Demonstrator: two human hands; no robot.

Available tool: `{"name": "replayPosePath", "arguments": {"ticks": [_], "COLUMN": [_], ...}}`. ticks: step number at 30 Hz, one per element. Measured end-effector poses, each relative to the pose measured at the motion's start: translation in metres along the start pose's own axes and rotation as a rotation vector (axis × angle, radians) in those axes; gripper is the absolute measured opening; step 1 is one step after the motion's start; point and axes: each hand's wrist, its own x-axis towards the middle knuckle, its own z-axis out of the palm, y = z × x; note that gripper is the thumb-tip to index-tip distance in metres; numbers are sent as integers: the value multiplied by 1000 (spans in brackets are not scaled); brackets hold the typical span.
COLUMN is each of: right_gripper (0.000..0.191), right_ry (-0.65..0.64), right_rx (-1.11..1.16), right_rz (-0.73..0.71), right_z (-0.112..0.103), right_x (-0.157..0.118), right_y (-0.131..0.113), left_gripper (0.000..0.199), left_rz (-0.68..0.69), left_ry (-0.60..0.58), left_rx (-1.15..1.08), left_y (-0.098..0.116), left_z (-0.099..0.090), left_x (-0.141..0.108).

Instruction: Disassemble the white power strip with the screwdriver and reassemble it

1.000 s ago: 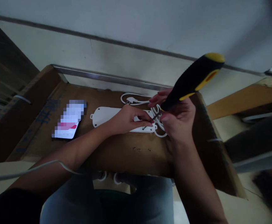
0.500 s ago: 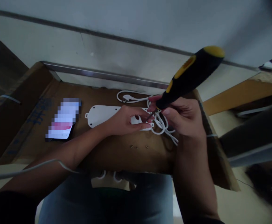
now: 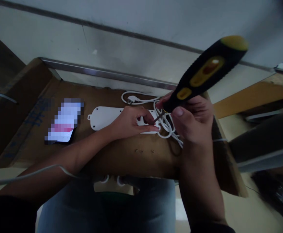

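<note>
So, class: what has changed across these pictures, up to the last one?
The right hand has tipped the screwdriver so its handle leans further up and toward the camera, its tip by the left hand's fingers on the power strip. Nothing was let go. The screws and phone stayed put.

Dim, bluish indoor light, right hand (image 3: 192, 124) in shadow, wide-angle warp at edges, dark thing (image 3: 275, 194) lower rt blurred.

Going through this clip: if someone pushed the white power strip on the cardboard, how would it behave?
The power strip seems unlikely to roll, since it lies flat on a broad, flat casing. Its plastic-looking shell suggests it is fairly light, though the left hand covers part of it. The looped white cord looks floppy and would probably drag along.
</note>
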Motion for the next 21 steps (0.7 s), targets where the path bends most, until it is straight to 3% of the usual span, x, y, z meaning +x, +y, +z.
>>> {"name": "replayPosePath", "arguments": {"ticks": [3,5,9,12,14,18,21], "right_gripper": [23,34,41,30,23,21,34], "right_ry": [-68,-38,142,141,96,13,15], "right_rx": [-26,-36,-74,-98,-94,-85,-82], "right_rz": [22,-49,-208,-179,-153,-102,-122], "right_z": [-3,-1,10,12,9,4,9], "right_x": [2,4,7,5,3,1,1], "right_y": [1,5,8,1,-5,-7,-5], "left_gripper": [20,21,33,35,28,18,21], "left_rz": [42,41,19,47,85,126,83], "left_ry": [-129,-144,-9,61,25,-177,-139], "left_rx": [-21,-43,3,44,50,23,37], "left_y": [3,3,-1,-2,0,5,4], "left_z": [-7,-8,-1,3,0,-9,-9], "left_x": [3,3,1,-1,0,3,2]}}
